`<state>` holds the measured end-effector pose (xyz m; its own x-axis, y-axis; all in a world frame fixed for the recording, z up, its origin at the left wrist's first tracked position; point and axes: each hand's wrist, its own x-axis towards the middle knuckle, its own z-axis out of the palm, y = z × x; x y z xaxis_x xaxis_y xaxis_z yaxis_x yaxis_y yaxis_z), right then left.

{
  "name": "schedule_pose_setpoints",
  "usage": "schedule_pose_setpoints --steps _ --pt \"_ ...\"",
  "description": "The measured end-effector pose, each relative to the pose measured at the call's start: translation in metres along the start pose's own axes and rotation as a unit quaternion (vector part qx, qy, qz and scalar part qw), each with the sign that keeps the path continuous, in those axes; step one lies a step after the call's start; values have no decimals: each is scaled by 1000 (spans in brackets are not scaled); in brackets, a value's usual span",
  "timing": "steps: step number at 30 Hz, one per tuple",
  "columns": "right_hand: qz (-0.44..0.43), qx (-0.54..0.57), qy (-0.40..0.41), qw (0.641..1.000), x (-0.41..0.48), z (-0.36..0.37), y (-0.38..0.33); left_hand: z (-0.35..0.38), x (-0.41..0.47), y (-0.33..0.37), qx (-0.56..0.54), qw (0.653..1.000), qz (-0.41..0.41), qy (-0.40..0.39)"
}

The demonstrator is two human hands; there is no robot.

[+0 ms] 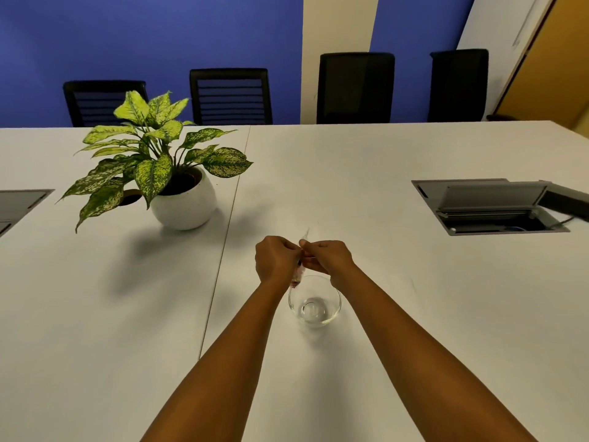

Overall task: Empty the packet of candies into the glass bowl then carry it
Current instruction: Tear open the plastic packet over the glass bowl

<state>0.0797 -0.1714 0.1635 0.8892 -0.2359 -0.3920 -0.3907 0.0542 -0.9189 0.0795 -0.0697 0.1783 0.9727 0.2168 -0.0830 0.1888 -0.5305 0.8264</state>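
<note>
A small clear glass bowl [315, 306] stands on the white table [398, 282] in front of me, with nothing visible inside it. Just beyond its far rim, both hands meet and pinch a thin, clear candy packet [298, 275]. My left hand [276, 261] grips it from the left and my right hand [328, 258] from the right. The packet hangs down between them toward the bowl's rim, with pinkish contents showing at its lower end. A sliver of its top edge sticks up above the fingers.
A potted plant [165, 173] in a round white pot stands at the left. An open cable hatch [487, 207] is sunk into the table at the right, another at the far left edge [19, 205]. Several black chairs [231, 95] line the far side.
</note>
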Motion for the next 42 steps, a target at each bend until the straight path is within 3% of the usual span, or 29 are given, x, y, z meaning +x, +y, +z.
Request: schedule_pose_setpoints --steps 7,12,19,23,34,42 --pt "31 -24 33 999 2 -2 -4 2 5 0 2 997 -12 -71" --pt "3 -125 56 991 9 -9 -6 0 6 6 -92 980 -74 -158" --pt "-85 -167 43 981 7 -11 -7 14 0 10 -144 983 -89 -76" --pt "-94 -171 25 980 3 -20 -7 18 -8 14 -176 979 -87 -49" --pt "-96 -168 -29 981 -1 -36 -8 20 -15 23 -176 979 -89 -41" --pt "-111 -207 -10 972 3 -23 -12 11 -8 16 -221 966 -120 -65"
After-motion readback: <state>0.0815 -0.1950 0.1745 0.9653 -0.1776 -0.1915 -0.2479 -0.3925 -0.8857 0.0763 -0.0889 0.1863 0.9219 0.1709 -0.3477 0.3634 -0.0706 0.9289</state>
